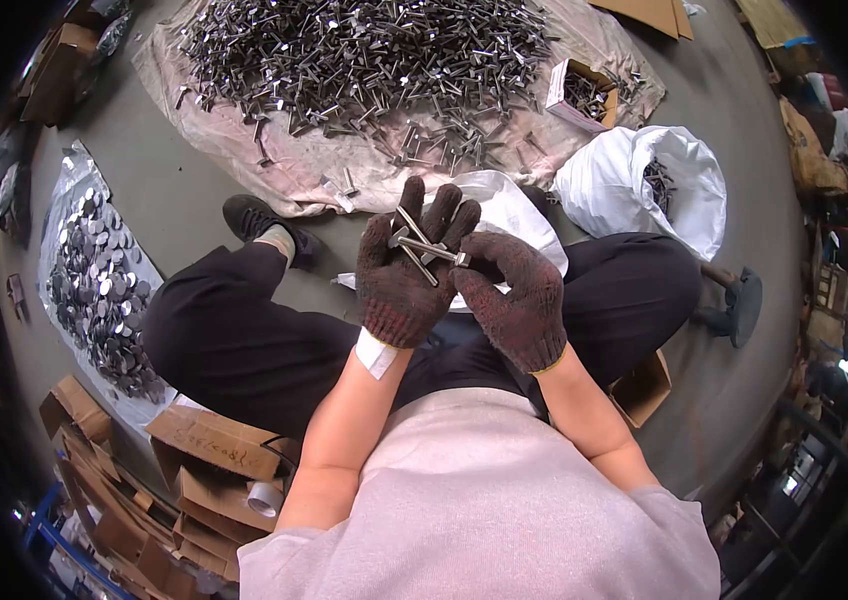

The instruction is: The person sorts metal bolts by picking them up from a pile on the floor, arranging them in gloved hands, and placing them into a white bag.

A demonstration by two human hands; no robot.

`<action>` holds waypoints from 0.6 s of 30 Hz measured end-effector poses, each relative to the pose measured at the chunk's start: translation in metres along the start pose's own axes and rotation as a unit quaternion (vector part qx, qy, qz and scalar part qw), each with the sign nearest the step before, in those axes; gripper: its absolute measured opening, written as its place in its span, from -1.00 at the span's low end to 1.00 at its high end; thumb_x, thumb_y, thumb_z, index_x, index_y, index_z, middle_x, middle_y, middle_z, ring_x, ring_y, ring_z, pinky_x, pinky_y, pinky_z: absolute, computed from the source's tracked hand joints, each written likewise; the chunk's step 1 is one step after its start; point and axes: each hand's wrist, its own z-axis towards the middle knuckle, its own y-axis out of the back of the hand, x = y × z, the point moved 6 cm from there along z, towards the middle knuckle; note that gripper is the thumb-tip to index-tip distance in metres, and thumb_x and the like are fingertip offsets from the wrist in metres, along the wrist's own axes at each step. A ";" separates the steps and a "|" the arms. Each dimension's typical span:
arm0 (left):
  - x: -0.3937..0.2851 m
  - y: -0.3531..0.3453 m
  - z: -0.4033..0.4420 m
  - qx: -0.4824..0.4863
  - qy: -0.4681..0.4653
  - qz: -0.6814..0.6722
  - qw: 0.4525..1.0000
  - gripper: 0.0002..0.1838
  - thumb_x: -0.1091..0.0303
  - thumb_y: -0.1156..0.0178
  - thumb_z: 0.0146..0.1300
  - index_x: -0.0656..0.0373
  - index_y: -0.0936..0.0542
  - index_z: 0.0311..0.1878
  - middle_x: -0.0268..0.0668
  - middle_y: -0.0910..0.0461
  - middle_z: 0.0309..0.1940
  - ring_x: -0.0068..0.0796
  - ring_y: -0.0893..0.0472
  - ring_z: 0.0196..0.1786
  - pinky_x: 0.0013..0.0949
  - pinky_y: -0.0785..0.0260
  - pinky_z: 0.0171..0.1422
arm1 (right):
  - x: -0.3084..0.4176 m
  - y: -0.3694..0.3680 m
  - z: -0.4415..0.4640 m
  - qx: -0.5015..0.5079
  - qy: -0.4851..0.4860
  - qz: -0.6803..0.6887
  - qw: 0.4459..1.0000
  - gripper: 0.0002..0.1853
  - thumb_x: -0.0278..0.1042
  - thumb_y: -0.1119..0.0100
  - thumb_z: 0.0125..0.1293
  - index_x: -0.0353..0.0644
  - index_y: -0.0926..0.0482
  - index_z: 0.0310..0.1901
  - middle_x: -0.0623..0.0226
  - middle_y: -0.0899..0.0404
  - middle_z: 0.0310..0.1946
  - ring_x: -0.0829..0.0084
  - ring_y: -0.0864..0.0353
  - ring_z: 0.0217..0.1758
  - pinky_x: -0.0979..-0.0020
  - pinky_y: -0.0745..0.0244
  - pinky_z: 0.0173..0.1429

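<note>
My left hand (402, 290), in a dark knitted glove, is turned palm up with its fingers loosely curled. Several silver bolts (418, 262) lie across that palm and the fingers. My right hand (516, 300), gloved alike, pinches one bolt (430, 247) by its head end between thumb and fingertips, right over the left palm. The shank of this bolt points left across the others. Beyond the hands, a big heap of bolts (364, 60) covers a pale cloth (214, 150) on the floor.
A white sack (594, 175) holding bolts lies open at right, near a small carton (561, 92) of bolts. At left, round metal discs (99, 275) cover a plastic sheet (62, 205). Cardboard boxes (214, 445) stand at lower left. My legs (234, 320) are bent around the work area.
</note>
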 end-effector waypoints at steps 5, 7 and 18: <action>-0.001 0.003 -0.001 -0.023 -0.018 0.010 1.000 -0.41 0.01 0.04 0.42 -0.08 -0.24 0.47 -0.08 -0.14 0.49 0.04 -0.07 0.54 0.20 -0.12 0.46 | -0.004 0.000 -0.003 -0.012 -0.008 0.037 0.999 -0.73 -0.54 -0.34 0.12 -0.31 -0.62 -0.11 0.24 -0.68 -0.33 0.52 -0.67 -0.30 0.48 -0.59 -0.15; 0.000 0.003 -0.001 -0.015 -0.018 0.021 0.999 -0.41 0.04 0.00 0.39 -0.07 -0.26 0.46 -0.09 -0.23 0.45 0.04 -0.09 0.53 0.18 0.01 0.53 | -0.007 0.000 -0.004 -0.014 -0.011 0.041 0.999 -0.73 -0.54 -0.35 0.11 -0.31 -0.62 -0.11 0.24 -0.68 -0.33 0.53 -0.67 -0.30 0.48 -0.59 -0.14; -0.006 0.008 0.004 -0.040 -0.036 0.083 0.995 -0.45 0.01 0.01 0.41 -0.11 -0.32 0.42 -0.07 -0.20 0.46 0.02 -0.17 0.49 0.16 -0.06 0.50 | 0.024 -0.006 -0.005 -0.086 0.180 -0.082 0.976 -0.73 -0.52 -0.42 0.01 -0.20 -0.56 -0.24 0.25 -0.61 -0.38 0.31 -0.63 -0.35 0.33 -0.53 -0.23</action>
